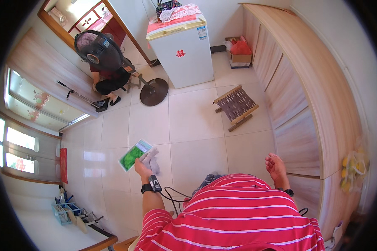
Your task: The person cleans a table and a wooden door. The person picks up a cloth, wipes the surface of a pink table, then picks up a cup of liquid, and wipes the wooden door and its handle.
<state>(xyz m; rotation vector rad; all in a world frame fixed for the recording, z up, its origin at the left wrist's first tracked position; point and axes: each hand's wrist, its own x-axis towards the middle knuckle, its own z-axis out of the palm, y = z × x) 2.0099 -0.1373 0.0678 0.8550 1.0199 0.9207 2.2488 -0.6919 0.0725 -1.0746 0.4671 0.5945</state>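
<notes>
One green packet (132, 156), lengthwise up-right

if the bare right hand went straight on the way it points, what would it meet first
Probably the low wooden stool with a brown woven seat; depth is unclear, though, and the right hand looks higher, so it might pass above.

The packet (134, 156) is bright green with a pale edge; the cloth (151, 161) is light grey. The shirt (238, 211) is red with thin white stripes, the refrigerator (184, 68) white, the stool seat (235, 103) dark brown.
</notes>
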